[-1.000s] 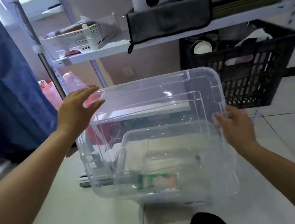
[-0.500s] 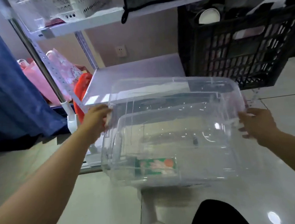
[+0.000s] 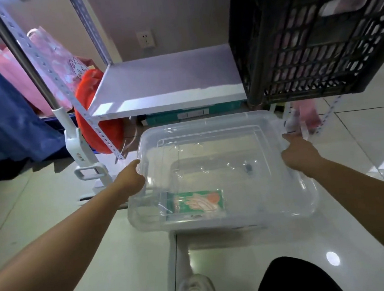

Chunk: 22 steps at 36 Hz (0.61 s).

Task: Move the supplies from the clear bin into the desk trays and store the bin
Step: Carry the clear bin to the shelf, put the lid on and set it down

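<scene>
The clear bin [image 3: 219, 173], seemingly emptied apart from a green label on its wall, hangs low before the bare white shelf [image 3: 169, 82], left hand [image 3: 131, 180] and right hand [image 3: 301, 156] gripping its side rims, leaving only stowing it.

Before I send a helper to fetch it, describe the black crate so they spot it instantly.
Find the metal shelving unit. On the right of its white shelf board sits the black crate, the only dark, lattice-walled container, above the clear bin.
</scene>
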Available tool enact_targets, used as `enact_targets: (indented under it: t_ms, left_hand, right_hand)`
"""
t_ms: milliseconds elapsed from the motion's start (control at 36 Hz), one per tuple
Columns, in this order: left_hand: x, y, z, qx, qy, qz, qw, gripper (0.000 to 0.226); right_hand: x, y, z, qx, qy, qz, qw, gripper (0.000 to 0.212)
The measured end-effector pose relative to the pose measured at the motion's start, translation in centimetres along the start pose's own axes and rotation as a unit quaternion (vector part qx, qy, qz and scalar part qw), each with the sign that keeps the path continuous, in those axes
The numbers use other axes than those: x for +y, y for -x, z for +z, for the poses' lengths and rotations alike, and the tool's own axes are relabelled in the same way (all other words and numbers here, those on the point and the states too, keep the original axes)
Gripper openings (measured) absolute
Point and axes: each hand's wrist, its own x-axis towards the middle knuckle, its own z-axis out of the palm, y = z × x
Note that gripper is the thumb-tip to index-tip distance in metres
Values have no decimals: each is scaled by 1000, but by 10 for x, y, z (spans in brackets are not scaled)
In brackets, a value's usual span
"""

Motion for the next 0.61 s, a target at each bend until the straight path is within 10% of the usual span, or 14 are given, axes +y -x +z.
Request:
enact_targets:
  t_ms: [250, 361, 611]
  left_hand:
    - [-3, -5, -5, -45, -41, 6, 998, 74]
    - [-1, -7, -17, -70, 89, -37, 993, 85]
    - [-32, -15, -19, -224, 337, -218, 888, 92]
  right_hand:
    - [6, 20, 5, 33, 189, -15, 981, 42]
    - [-19, 36, 24, 55, 236, -152, 958, 60]
    - [-52, 74, 121, -43, 296, -279, 912, 83]
